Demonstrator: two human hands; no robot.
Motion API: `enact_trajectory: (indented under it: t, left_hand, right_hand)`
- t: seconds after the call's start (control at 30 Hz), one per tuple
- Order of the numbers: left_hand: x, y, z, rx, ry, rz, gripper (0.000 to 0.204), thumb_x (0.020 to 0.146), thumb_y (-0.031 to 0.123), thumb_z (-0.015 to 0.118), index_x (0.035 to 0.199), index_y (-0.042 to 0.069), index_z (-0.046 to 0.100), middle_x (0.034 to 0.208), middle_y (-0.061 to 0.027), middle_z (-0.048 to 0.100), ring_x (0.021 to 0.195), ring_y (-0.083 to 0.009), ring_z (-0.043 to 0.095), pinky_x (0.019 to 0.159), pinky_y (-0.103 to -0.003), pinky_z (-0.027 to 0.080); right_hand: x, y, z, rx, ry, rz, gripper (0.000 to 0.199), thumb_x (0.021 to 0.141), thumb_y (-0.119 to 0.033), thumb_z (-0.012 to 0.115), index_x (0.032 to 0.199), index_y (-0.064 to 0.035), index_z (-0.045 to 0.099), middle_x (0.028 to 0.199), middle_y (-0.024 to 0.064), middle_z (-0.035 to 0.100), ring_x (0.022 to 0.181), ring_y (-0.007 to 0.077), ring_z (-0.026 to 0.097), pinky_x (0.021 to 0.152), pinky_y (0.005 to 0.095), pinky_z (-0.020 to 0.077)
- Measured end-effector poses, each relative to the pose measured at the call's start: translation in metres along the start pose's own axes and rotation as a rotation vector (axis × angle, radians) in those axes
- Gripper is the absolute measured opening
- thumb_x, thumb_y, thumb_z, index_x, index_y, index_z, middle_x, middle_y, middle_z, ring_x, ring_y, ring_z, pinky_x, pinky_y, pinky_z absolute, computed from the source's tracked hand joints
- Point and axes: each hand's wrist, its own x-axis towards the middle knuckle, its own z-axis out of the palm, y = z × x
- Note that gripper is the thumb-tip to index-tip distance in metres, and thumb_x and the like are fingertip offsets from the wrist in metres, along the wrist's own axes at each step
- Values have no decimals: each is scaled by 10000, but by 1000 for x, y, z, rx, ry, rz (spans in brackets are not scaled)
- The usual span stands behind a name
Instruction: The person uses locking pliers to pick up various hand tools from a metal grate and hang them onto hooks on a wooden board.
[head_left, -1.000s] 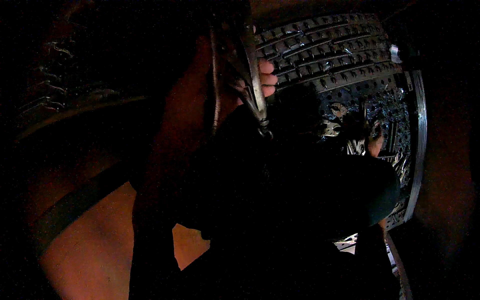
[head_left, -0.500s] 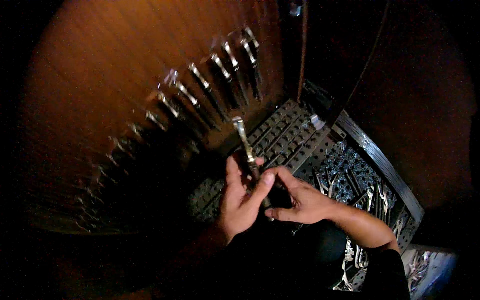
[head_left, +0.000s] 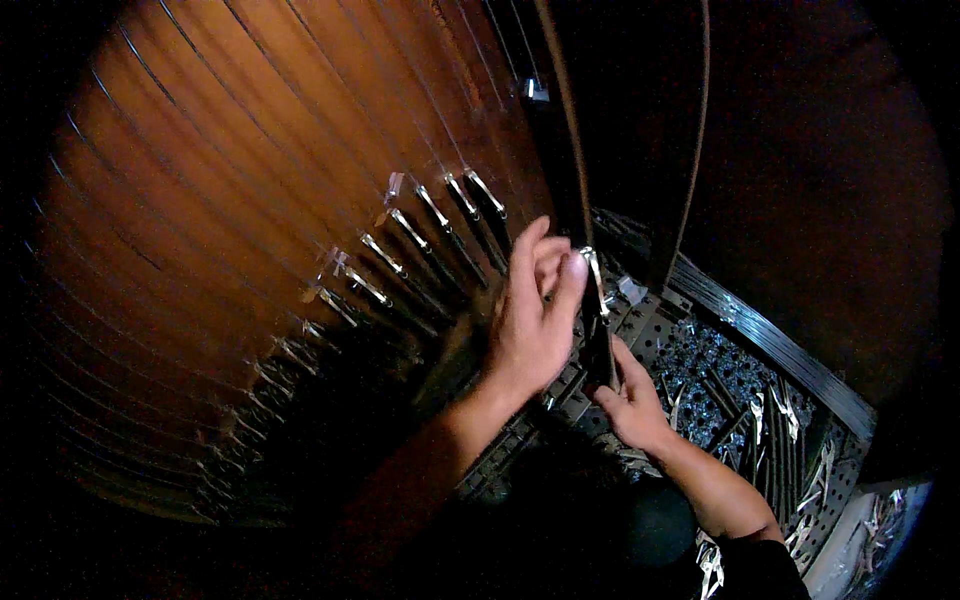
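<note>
A dim workshop scene seen from above. A large orange-brown slatted wall panel point(head_left: 200, 250) fills the left and far side, with a slanting row of shiny metal tools point(head_left: 400, 250) hung on it. To the right and nearer lies a dark perforated tray point(head_left: 740, 400) of sorted metal parts, edged by a bright metal rail point(head_left: 770, 340).

In the middle, two bare hands share one slim metal hand tool point(head_left: 597, 320) — dark in the body, bright at its far tip, standing nearly upright between them. It looks stiff, fairly heavy for its size and smooth, so the dark lower shaft seems the safest place to hold.

The right hand point(head_left: 632, 400) is closed around that lower end, forearm coming in from the lower right. The left hand point(head_left: 530, 320) reaches up from below, fingers loosely curled, fingertips touching the tool's upper part.
</note>
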Motion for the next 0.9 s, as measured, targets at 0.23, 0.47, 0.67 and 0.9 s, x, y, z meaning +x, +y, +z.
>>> enact_trajectory:
  t: [0.23,0.47,0.67,0.9]
  left_hand:
    - [104,-5,-2,114,5,-57,440,1063,275,529,1398,-8,499,1306,-160,632,1180,-220,580,1030,-343,439]
    - [144,-9,0,79,178,-259,660,1037,233,536,1550,-59,241,1454,-209,520,1269,-260,524,1091,-368,395]
    - [174,-25,3,163,337,-289,637,1015,167,519,1536,-67,237,1402,-221,559,1289,-288,513,1120,-400,361]
    - [205,-57,-14,297,474,-266,581,936,64,629,1453,-55,393,1337,-198,608,1233,-292,577,1055,-384,436]
  right_hand:
    - [2,5,-6,155,51,102,799,810,118,557,1559,7,301,1524,124,442,1411,210,414,1172,316,305]
    - [1,25,-8,82,57,112,759,786,114,553,1514,-25,390,1354,60,537,1257,165,494,1081,295,375]
    - [1,19,-8,172,46,100,706,788,104,546,1470,-48,452,1232,29,597,1138,138,548,996,267,428]
    - [1,19,-12,199,-27,192,785,806,112,571,1545,-14,340,1490,103,493,1367,197,457,1162,315,318]
